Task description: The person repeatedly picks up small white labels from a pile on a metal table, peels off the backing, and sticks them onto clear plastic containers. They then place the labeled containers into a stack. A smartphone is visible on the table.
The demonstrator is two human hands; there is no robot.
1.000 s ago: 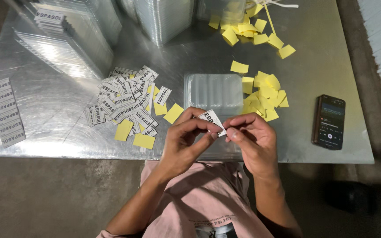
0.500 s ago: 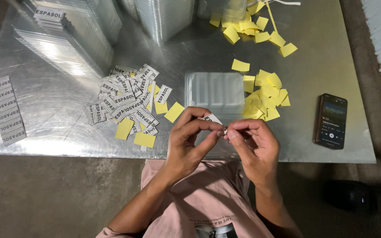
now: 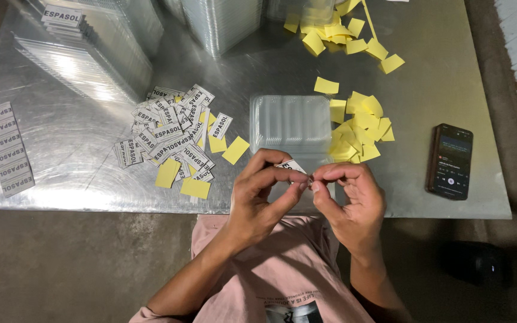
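While both hands' fingers (image 3: 299, 184) pinch one small white label (image 3: 292, 165) above the clear tray (image 3: 291, 122), peeled yellow backings (image 3: 357, 122) suggest progress, yet many labels (image 3: 172, 134) remain heaped on the counter (image 3: 79, 143).

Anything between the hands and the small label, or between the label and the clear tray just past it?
Nothing visible. Both the left hand and right hand already pinch the small white label at their fingertips. The clear plastic tray lies directly beyond on the metal table, with no object between label and tray.
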